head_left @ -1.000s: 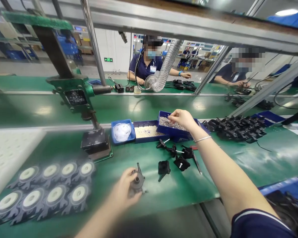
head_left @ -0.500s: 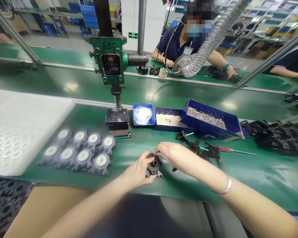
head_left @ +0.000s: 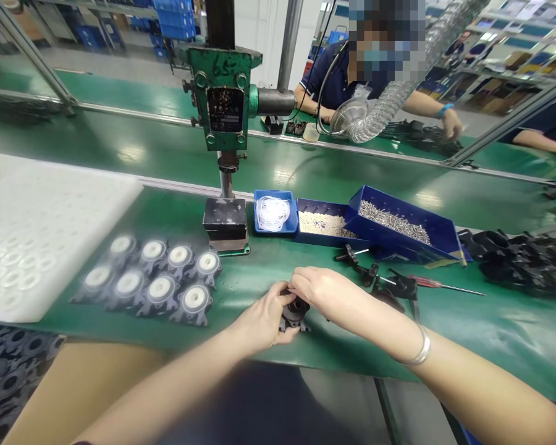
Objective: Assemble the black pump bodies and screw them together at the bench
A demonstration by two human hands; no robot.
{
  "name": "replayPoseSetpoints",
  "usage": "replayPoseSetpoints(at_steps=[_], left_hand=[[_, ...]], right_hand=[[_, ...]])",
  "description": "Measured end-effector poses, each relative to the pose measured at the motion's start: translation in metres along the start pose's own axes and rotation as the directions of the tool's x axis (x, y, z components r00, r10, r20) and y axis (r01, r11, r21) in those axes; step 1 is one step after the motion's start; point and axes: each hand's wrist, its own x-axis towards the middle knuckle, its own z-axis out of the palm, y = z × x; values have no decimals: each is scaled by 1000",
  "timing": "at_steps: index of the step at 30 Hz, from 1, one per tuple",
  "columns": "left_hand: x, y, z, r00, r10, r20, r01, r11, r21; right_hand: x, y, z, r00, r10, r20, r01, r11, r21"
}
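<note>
At the front of the green bench, my left hand [head_left: 269, 314] is closed around a black round plastic part [head_left: 295, 314] with a raised hollow centre, thumb below and fingers at its far side. My right hand [head_left: 311, 285] reaches over from the right, its fingers pinched together at the part's far edge beside my left fingertips. What the pinch holds is hidden. To the left lie two rows of black parts with white round centres [head_left: 195, 298]. Black pieces with metal rods [head_left: 370, 273] and a red-handled screwdriver [head_left: 429, 283] lie to the right.
A green press [head_left: 225, 99] with a black block [head_left: 225, 213] stands behind. Blue bins hold white rings [head_left: 272, 213], small cream pieces [head_left: 322, 224] and metal pins [head_left: 393, 221]. Black parts [head_left: 514, 259] pile up at right; white sheeting [head_left: 50, 204] lies left. A co-worker [head_left: 328, 74] sits opposite.
My right fingers have moved down and in over the part's far edge, and the thin metal piece seen at their tips is now hidden. The whole view has shifted slightly.
</note>
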Motion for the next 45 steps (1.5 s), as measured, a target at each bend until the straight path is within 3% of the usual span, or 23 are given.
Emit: replayPoseSetpoints(at_steps=[4, 6, 15, 21, 23, 24, 25, 26, 27, 28, 29, 32, 34, 40, 45], left_hand=[[0, -1, 0, 1000, 0, 1, 0, 1000, -17], [0, -1, 0, 1000, 11, -3, -11, 1000, -29], [-1, -1, 0, 999, 33, -25, -33, 999, 10], [-1, 0, -2, 999, 31, -11, -31, 1000, -1], [-1, 1, -2, 1000, 24, -17, -24, 1000, 11], [-1, 1, -1, 1000, 23, -21, -23, 1000, 20], [-1, 1, -1, 999, 24, -27, -23, 999, 29], [-2, 2, -1, 999, 24, -29, -23, 999, 39], [-2, 2, -1, 999, 22, -26, -21, 999, 49], [-2, 3, -1, 1000, 18, -18, -17, 998, 59], [-1, 3, -2, 1000, 12, -12, -11, 998, 69], [0, 3, -3, 1000, -7, -13, 8, 995, 95], [1, 2, -3, 999, -15, -29, 18, 995, 103], [3, -4, -2, 998, -50, -35, 52, 996, 72], [5, -5, -4, 996, -84, -1, 84, 996, 42]], right_hand=[[-19, 3, 24, 970, 15, -241, 22, 988, 152], [-31, 1, 35, 951, 36, -306, 26, 980, 196], [-46, -5, 64, 923, 136, -359, -69, 979, 194], [-44, -6, 49, 962, 194, -192, -144, 959, 246], [-43, 5, 35, 950, 186, -252, -118, 958, 260], [-43, 16, 27, 914, 228, -336, -138, 952, 273], [-44, 30, 18, 849, 318, -421, -202, 933, 298], [-45, 49, 8, 754, 433, -494, -294, 895, 336], [-47, 71, -3, 629, 569, -530, -420, 822, 385], [-49, 94, -12, 531, 695, -485, -553, 718, 424], [-53, 118, -21, 498, 751, -433, -617, 659, 431], [-62, 176, -36, 478, 840, -255, -713, 541, 446], [-64, 198, -36, 478, 864, -156, -734, 491, 470], [-64, 205, -17, 454, 889, -55, -693, 391, 606], [-73, 211, -13, 410, 911, -44, -552, 287, 783]])
